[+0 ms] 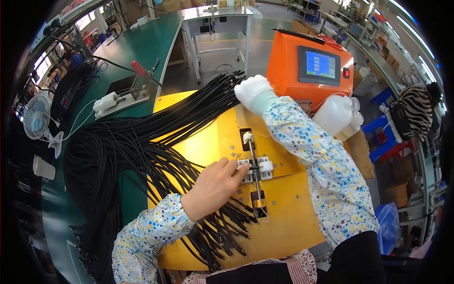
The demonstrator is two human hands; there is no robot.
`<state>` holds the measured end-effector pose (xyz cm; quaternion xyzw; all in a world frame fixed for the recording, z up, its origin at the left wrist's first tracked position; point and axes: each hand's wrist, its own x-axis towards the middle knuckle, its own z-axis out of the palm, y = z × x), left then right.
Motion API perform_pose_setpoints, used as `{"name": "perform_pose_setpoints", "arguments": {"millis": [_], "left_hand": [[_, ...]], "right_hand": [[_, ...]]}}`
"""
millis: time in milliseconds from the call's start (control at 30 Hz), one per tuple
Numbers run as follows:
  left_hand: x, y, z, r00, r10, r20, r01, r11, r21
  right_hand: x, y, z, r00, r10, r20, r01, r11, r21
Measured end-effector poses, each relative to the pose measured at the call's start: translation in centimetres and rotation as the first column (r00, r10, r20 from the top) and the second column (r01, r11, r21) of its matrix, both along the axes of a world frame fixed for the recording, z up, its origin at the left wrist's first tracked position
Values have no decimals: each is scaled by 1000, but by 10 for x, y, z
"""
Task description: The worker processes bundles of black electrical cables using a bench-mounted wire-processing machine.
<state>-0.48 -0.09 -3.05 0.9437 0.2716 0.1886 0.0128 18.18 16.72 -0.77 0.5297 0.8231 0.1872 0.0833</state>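
Observation:
My left hand (pixel 213 185) is bare, its thumb and index finger close together against a white clamp block (pixel 266 166) of a metal fixture. Whatever its fingertips may hold is hidden. A slim metal rod (pixel 256 176) runs through this fixture, which is mounted on a yellow machine top (pixel 283 203). In a white glove, my right hand (pixel 255 93) is closed at the far ends of a long bundle of black cables (pixel 189 110). Its fingertips seem to grip a cable there. More loose cable ends (pixel 227 232) fan out below my left forearm.
An orange control box (pixel 309 66) with a lit screen stands beyond my right hand. White plastic bottles (pixel 333 115) sit beside it. On the green table (pixel 142 47) at the left are a toggle clamp (pixel 142 71), a small fan (pixel 37 118) and a white cup (pixel 43 167).

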Motion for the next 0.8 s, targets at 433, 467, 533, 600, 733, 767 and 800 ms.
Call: {"name": "perform_pose_setpoints", "arguments": {"millis": [433, 467, 533, 600, 733, 767, 800], "left_hand": [[-6, 15, -4, 986, 133, 102, -122, 986, -110], [-6, 17, -4, 985, 135, 109, -119, 983, -139], [-8, 21, -6, 993, 84, 88, -70, 985, -155], [-8, 23, -7, 997, 35, 67, -23, 984, -174], [-12, 19, 20, 998, -9, -59, -4, 976, -220], [-17, 18, 35, 988, -43, -148, -6, 949, -316], [-26, 20, 49, 954, -241, -179, 137, 881, -453]], "right_hand": [[30, -107, 49, 940, 243, -237, -172, 943, 284], [34, -109, 47, 928, 266, -260, -181, 933, 310], [41, -112, 45, 914, 290, -282, -189, 922, 337], [45, -113, 43, 903, 276, -331, -162, 929, 331], [43, -120, 40, 848, 280, -451, -103, 920, 378], [44, -127, 35, 752, 264, -604, -120, 956, 268], [44, -135, 31, 637, 222, -738, -156, 975, 159]]}}
